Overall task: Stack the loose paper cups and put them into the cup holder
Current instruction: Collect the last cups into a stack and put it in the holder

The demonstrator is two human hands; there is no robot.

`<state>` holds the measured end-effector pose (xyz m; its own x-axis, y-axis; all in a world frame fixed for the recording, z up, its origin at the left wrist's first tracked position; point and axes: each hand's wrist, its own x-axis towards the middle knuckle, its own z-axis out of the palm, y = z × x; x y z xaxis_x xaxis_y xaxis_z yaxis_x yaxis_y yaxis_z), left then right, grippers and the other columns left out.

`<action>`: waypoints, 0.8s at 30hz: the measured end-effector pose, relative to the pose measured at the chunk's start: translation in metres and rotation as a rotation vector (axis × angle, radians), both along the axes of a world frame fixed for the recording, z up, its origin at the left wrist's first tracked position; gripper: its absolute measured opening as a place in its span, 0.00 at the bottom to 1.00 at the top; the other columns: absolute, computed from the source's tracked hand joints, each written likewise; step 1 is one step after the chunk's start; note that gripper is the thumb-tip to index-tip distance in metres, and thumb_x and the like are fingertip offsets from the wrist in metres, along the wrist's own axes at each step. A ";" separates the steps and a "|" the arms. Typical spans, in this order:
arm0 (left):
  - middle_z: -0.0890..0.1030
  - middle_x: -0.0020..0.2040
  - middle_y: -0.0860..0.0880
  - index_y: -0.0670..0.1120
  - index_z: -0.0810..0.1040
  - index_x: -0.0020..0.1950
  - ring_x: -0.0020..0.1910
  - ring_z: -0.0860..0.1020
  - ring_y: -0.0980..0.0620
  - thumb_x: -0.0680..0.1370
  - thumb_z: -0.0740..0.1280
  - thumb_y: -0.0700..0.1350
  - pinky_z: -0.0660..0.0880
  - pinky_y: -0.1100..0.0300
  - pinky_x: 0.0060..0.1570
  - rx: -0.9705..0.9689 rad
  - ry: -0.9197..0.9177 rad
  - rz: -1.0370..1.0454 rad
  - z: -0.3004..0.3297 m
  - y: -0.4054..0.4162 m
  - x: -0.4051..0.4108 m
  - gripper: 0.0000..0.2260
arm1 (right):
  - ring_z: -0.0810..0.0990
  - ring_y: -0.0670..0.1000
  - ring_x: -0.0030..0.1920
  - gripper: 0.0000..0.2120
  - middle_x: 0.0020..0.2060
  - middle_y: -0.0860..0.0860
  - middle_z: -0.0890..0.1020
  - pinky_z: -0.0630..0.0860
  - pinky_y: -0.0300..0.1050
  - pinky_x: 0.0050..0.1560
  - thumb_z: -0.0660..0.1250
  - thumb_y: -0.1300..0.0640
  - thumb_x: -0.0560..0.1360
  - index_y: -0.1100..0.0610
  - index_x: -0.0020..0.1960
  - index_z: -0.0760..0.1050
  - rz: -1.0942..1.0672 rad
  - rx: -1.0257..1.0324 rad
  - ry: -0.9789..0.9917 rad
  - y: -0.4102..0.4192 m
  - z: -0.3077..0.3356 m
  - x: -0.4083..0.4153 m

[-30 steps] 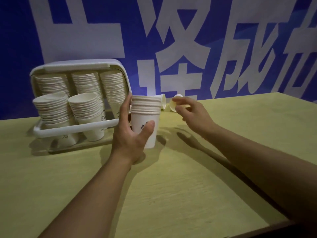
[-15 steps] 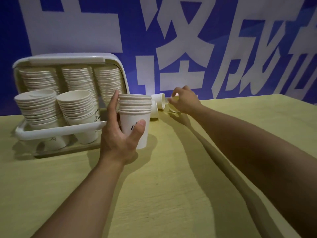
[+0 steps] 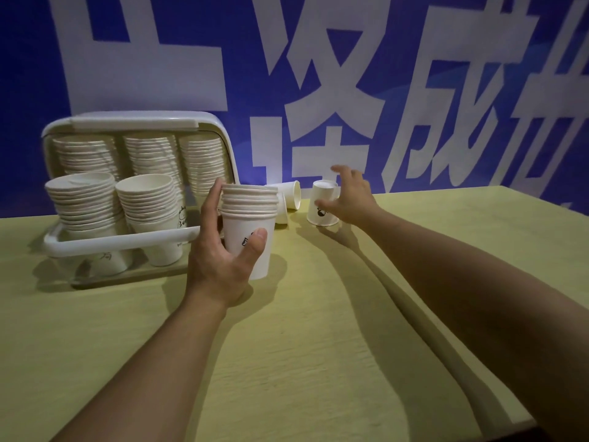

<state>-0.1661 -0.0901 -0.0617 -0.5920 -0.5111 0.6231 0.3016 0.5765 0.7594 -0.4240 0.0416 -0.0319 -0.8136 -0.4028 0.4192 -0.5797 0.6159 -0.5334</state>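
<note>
Since half a second ago your right hand [image 3: 349, 196] has let go of the upside-down paper cup [image 3: 322, 207], which now stands mouth-down on the desk [image 3: 318, 346]; the fingers [image 3: 339, 170] are spread loosely, thumb just touching its side. Your left hand [image 3: 223, 250] grips the stack of paper cups [image 3: 250, 215] upright on the desk, thumb across the front, fingers curled round the back. Two loose cups [image 3: 291, 194] lie on their sides between the stack and the inverted cup. Left of the stack, the white cup holder [image 3: 127, 242] carries several tall stacks, below a blue banner [image 3: 318, 74].
</note>
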 end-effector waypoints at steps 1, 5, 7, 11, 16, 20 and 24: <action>0.71 0.67 0.57 0.63 0.54 0.79 0.50 0.72 0.79 0.67 0.65 0.66 0.71 0.79 0.38 0.001 0.001 -0.002 0.000 0.000 0.000 0.41 | 0.68 0.58 0.70 0.41 0.73 0.52 0.67 0.72 0.58 0.67 0.77 0.45 0.71 0.48 0.77 0.59 0.023 0.006 -0.032 -0.004 0.002 -0.001; 0.71 0.62 0.63 0.69 0.53 0.76 0.49 0.73 0.79 0.67 0.65 0.66 0.72 0.77 0.38 0.003 -0.023 -0.022 0.002 0.002 0.001 0.40 | 0.74 0.57 0.68 0.37 0.71 0.52 0.72 0.76 0.55 0.63 0.75 0.52 0.74 0.50 0.77 0.61 0.084 -0.073 -0.128 -0.017 0.001 0.000; 0.71 0.62 0.66 0.73 0.53 0.73 0.51 0.73 0.78 0.67 0.66 0.66 0.73 0.72 0.42 0.006 -0.038 -0.042 0.002 0.002 0.002 0.37 | 0.75 0.57 0.66 0.35 0.70 0.52 0.72 0.77 0.53 0.62 0.76 0.54 0.73 0.50 0.75 0.63 0.076 -0.117 -0.122 -0.017 0.001 0.005; 0.71 0.60 0.72 0.79 0.55 0.70 0.56 0.74 0.73 0.65 0.68 0.66 0.74 0.67 0.45 0.023 -0.101 -0.131 0.003 0.004 0.003 0.36 | 0.74 0.52 0.59 0.29 0.67 0.53 0.69 0.77 0.46 0.60 0.75 0.51 0.74 0.47 0.71 0.68 0.064 -0.348 -0.044 0.000 0.009 0.029; 0.72 0.61 0.68 0.76 0.56 0.72 0.54 0.76 0.70 0.63 0.68 0.69 0.75 0.62 0.48 -0.044 -0.290 -0.307 0.002 0.017 0.002 0.39 | 0.78 0.53 0.58 0.16 0.61 0.50 0.72 0.83 0.49 0.52 0.74 0.50 0.73 0.42 0.57 0.74 0.255 -0.738 -0.172 0.028 0.010 0.090; 0.73 0.61 0.68 0.75 0.53 0.74 0.57 0.74 0.72 0.63 0.67 0.70 0.74 0.65 0.50 -0.083 -0.344 -0.326 0.001 0.023 0.000 0.42 | 0.82 0.46 0.49 0.07 0.50 0.44 0.79 0.82 0.41 0.44 0.72 0.53 0.76 0.49 0.51 0.75 0.405 -0.842 -0.267 0.029 0.008 0.130; 0.75 0.64 0.65 0.74 0.51 0.75 0.57 0.76 0.69 0.63 0.67 0.70 0.76 0.64 0.50 -0.042 -0.311 -0.301 0.000 0.020 0.003 0.43 | 0.81 0.39 0.42 0.10 0.43 0.37 0.79 0.78 0.35 0.39 0.71 0.52 0.76 0.50 0.53 0.71 0.428 -0.794 -0.290 0.024 0.009 0.143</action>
